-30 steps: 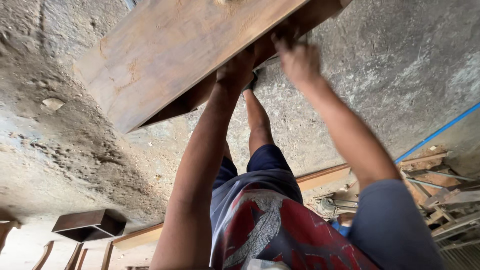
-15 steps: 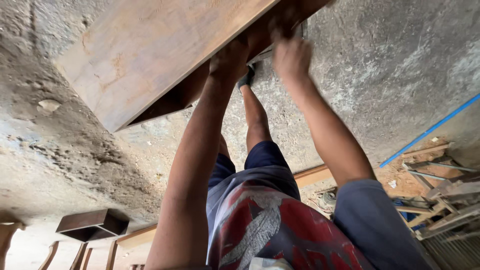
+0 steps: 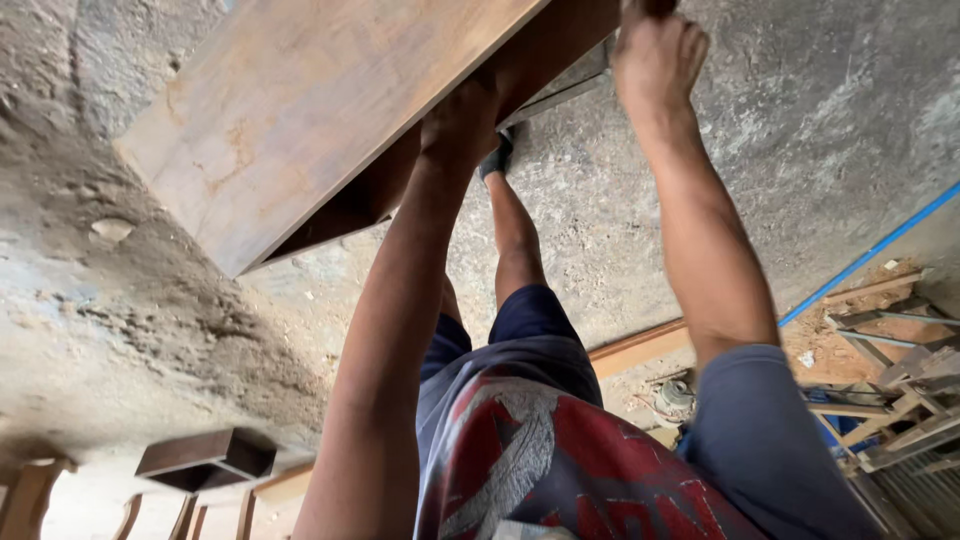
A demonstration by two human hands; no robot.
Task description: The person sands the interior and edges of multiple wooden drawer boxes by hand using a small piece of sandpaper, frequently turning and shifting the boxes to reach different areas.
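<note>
- Gripped the near edge of a long wooden panel [image 3: 330, 110] with the left hand [image 3: 462, 118], fingers curled out of sight around the dark underside.
- Clamped the right hand [image 3: 655, 60] on the same panel's edge further along, fingertips hidden behind the wood at the top of the frame.
- Lay tilted above the concrete floor [image 3: 800, 150], that panel: broad flat face pale brown, smooth, stained with faint water-like rings; its side a darker brown band, suggesting a boxy, hollow build rather than a single plank.
- Could not tell whether anything sat inside the panel's hollow; only shadow showed there.
- Rough and grey, the floor, with a crumbly, sandy patch [image 3: 150, 310] at the left and a small pale chip [image 3: 110, 230] lying in it.
- Stood apart at the lower left a small dark-brown open wooden box [image 3: 205, 460], rectangular, its inside in shadow, contents not visible.
- Showed beside that box the curved legs of wooden furniture [image 3: 30, 490].
- Ran along the floor a long wooden batten [image 3: 640, 345], with a thin blue strip [image 3: 870, 250] slanting at the right.
- Heaped at the right edge, pale timber frames [image 3: 890, 390], angular and unfinished.
- Wore dark blue shorts [image 3: 530, 330] and a red-and-grey printed shirt [image 3: 540, 470]; one foot [image 3: 495, 160] planted just under the panel.
</note>
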